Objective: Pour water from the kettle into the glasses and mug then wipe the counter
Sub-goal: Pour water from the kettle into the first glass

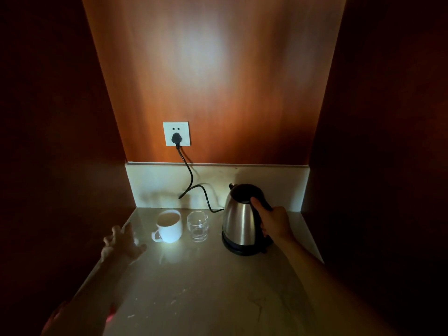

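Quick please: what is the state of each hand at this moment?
Left hand: open, fingers spread, holding nothing that shows; it is blurred.
Right hand: closed around the handle of the kettle, which sits on its base.

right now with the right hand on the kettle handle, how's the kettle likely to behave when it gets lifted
The kettle looks rigid, steel body with a black handle, so it should lift stiffly in the right hand. Its water level is hidden, so weight is a guess; if full, probably spout-heavy. The cord seems to feed the black base, which likely stays on the counter.
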`<action>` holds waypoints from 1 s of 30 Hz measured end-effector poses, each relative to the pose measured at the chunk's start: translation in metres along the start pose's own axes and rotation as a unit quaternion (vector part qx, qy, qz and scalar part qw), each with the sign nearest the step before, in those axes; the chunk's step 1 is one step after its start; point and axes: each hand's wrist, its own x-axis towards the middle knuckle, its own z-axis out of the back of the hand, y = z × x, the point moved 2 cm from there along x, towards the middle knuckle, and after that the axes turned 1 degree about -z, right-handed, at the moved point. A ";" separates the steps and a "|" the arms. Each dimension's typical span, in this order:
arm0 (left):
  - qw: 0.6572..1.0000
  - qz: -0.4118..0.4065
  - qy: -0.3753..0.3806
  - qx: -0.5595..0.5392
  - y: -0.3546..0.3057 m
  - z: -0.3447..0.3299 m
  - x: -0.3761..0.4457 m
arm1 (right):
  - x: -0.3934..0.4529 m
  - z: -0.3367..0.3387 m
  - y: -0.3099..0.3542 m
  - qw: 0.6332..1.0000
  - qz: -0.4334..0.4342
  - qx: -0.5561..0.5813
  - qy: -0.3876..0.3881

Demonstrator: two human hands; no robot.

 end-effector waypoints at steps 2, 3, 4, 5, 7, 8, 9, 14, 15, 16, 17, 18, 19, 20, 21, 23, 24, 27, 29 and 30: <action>1.000 0.000 -0.001 -0.005 0.005 -0.002 0.004 | 0.001 0.000 -0.001 1.000 0.002 0.001 -0.002; 1.000 0.001 -0.007 -0.015 0.008 0.000 0.005 | 0.001 0.000 -0.001 1.000 0.003 0.000 -0.003; 1.000 -0.001 -0.013 -0.021 0.009 0.001 0.005 | 0.001 0.000 -0.001 1.000 0.003 -0.001 -0.003; 0.999 -0.001 -0.022 -0.023 0.009 0.003 0.005 | 0.001 0.001 -0.001 1.000 0.004 -0.002 -0.002; 0.999 0.003 -0.046 -0.022 0.006 0.008 -0.002 | 0.001 0.002 0.001 1.000 0.006 -0.005 0.000; 0.998 0.001 -0.060 -0.028 0.004 0.009 -0.008 | 0.000 0.002 0.002 1.000 0.006 -0.007 0.002; 0.997 -0.006 -0.071 -0.041 0.001 0.012 -0.016 | -0.001 0.003 0.003 1.000 0.007 -0.008 0.002; 0.995 -0.056 -0.066 -0.049 -0.019 0.018 -0.067 | -0.008 0.004 0.006 1.000 0.011 -0.009 0.002; 0.993 -0.073 -0.069 -0.060 -0.023 0.017 -0.077 | -0.010 0.004 0.008 1.000 0.009 -0.012 0.002; 0.991 -0.088 -0.072 -0.073 -0.026 0.014 -0.086 | -0.012 0.004 0.009 1.000 0.007 -0.016 0.000; 0.990 -0.099 -0.071 -0.078 -0.028 0.011 -0.094 | -0.014 0.003 0.009 1.000 0.004 -0.021 -0.003; 0.989 -0.110 -0.070 -0.076 -0.030 0.007 -0.101 | -0.015 0.003 0.009 1.000 0.001 -0.025 -0.008; 0.988 -0.118 -0.067 -0.069 -0.032 0.004 -0.107 | -0.016 0.001 0.009 0.999 -0.002 -0.029 -0.013; 0.988 -0.124 -0.063 -0.067 -0.034 0.001 -0.112 | -0.017 0.000 0.009 0.999 -0.006 -0.033 -0.016; 0.988 -0.124 -0.061 -0.068 -0.037 0.001 -0.117 | -0.018 -0.001 0.009 0.999 -0.008 -0.035 -0.018; 0.988 -0.124 -0.062 -0.072 -0.042 -0.001 -0.122 | -0.019 -0.002 0.009 0.999 -0.012 -0.034 -0.017; 0.987 -0.126 -0.063 -0.073 -0.045 -0.002 -0.123 | -0.019 -0.002 0.009 0.999 -0.013 -0.034 -0.017; 0.988 -0.127 -0.058 -0.072 -0.048 -0.007 -0.123 | -0.018 -0.002 0.009 0.999 -0.011 -0.033 -0.020; 0.988 -0.129 -0.058 -0.067 -0.049 -0.010 -0.122 | -0.017 -0.002 0.008 0.999 -0.011 -0.029 -0.019; 0.988 -0.130 -0.057 -0.064 -0.049 -0.012 -0.121 | -0.017 -0.003 0.007 0.999 -0.012 -0.025 -0.017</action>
